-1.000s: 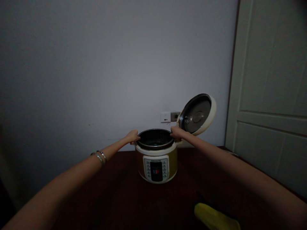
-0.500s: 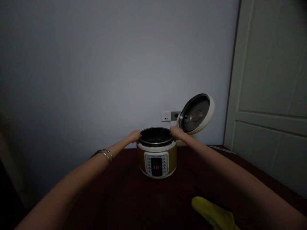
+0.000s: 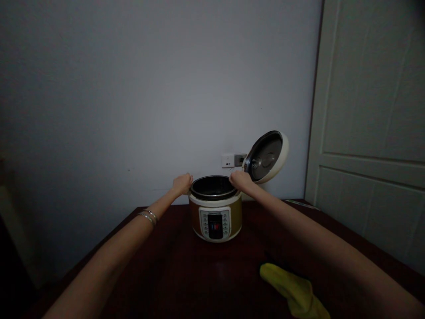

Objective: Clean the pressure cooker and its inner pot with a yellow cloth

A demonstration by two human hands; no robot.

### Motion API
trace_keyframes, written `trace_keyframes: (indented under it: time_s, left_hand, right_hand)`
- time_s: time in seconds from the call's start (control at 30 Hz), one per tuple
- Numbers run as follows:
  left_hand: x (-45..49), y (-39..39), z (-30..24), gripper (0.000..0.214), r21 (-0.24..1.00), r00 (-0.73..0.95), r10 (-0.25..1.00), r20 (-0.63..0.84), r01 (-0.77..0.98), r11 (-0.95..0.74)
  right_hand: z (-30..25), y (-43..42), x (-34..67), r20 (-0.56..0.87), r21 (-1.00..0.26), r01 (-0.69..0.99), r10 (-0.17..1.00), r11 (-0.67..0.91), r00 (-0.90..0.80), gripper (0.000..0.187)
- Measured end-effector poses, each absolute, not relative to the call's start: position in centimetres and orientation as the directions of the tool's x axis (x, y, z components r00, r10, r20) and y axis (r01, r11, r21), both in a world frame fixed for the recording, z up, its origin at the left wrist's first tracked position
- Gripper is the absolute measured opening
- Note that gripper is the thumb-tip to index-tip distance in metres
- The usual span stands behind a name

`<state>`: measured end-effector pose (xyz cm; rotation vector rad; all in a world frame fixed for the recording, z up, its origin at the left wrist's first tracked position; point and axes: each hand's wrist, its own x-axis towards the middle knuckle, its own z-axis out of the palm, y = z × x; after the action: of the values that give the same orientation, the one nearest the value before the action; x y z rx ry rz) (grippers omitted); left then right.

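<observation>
Pale grey-blue wall [image 3: 149, 88] fills most of the dim background, with a panelled door [image 3: 372, 133] on the right. Below them spreads a dark red tabletop [image 3: 166, 266]. A cooker [image 3: 203, 221] stands upright at its far middle, control panel facing the person. Its round lid [image 3: 267, 157] tilts open at the far right, and the black inner pot [image 3: 212, 184] sits in the body, rim showing above the white ring. On the near right lies a crumpled yellow cloth [image 3: 288, 283]. Both hands are curled closed: the left hand [image 3: 182, 184] holds the pot's left edge, the right hand [image 3: 241, 180] its right edge. Beyond are two socket plates [image 3: 227, 160]. Smallest are the bracelets [image 3: 148, 216] on the left wrist.
</observation>
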<state>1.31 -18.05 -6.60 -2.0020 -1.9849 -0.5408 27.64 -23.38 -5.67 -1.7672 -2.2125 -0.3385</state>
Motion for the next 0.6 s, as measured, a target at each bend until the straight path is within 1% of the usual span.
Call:
trace_keyframes:
  time_s: [0.1,0.17,0.2,0.23,0.3,0.37,0.4,0.43,0.5,0.6]
  left_hand:
    - [-0.8,-17.9,-5.6,0.048,0.179,-0.117,0.856,0.503,0.983,0.029]
    - [-2.6,-17.5,-5.4,0.047,0.279,-0.211,0.840,0.500,0.957,0.075]
    - [-3.6,-17.3,-5.5,0.046,0.332,-0.259,0.833,0.489,0.938,0.096]
    - [-4.6,-17.0,-5.9,0.045,0.383,-0.303,0.827,0.473,0.916,0.116]
    - [-6.3,-16.7,-7.3,0.043,0.479,-0.378,0.819,0.432,0.865,0.147]
    - [-7.5,-16.4,-9.6,0.041,0.571,-0.449,0.805,0.389,0.803,0.172]
    - [-7.9,-16.3,-11.0,0.040,0.614,-0.481,0.798,0.364,0.767,0.183]
    - [-8.1,-16.3,-12.5,0.038,0.655,-0.512,0.792,0.333,0.730,0.196]
    - [-8.3,-16.4,-15.8,0.036,0.721,-0.562,0.778,0.281,0.658,0.215]
    - [-8.3,-16.8,-20.4,0.038,0.769,-0.615,0.751,0.241,0.593,0.240]
  right_hand:
    - [-3.8,-25.9,28.0,0.492,0.019,0.975,0.846,0.223,-0.203,0.044]
    - [-1.7,-27.9,29.4,0.605,0.011,0.970,0.771,0.244,-0.201,0.047]
    - [-0.5,-29.1,30.5,0.705,-0.005,0.959,0.681,0.283,-0.197,0.046]
    - [0.7,-30.2,31.9,0.806,-0.046,0.944,0.571,0.325,-0.157,0.042]
    - [3.0,-32.1,35.1,0.933,-0.140,0.893,0.358,0.427,-0.025,0.038]
    - [4.7,-33.4,38.7,0.967,-0.249,0.819,0.183,0.517,0.179,0.033]
    - [5.1,-33.6,40.5,0.954,-0.296,0.775,0.131,0.558,0.270,0.031]
    - [5.3,-33.5,42.2,0.929,-0.345,0.731,0.104,0.589,0.355,0.030]
    - [4.8,-32.3,45.3,0.858,-0.471,0.627,0.156,0.621,0.490,0.027]
    - [2.4,-29.0,48.7,0.711,-0.674,0.436,0.366,0.596,0.600,0.024]
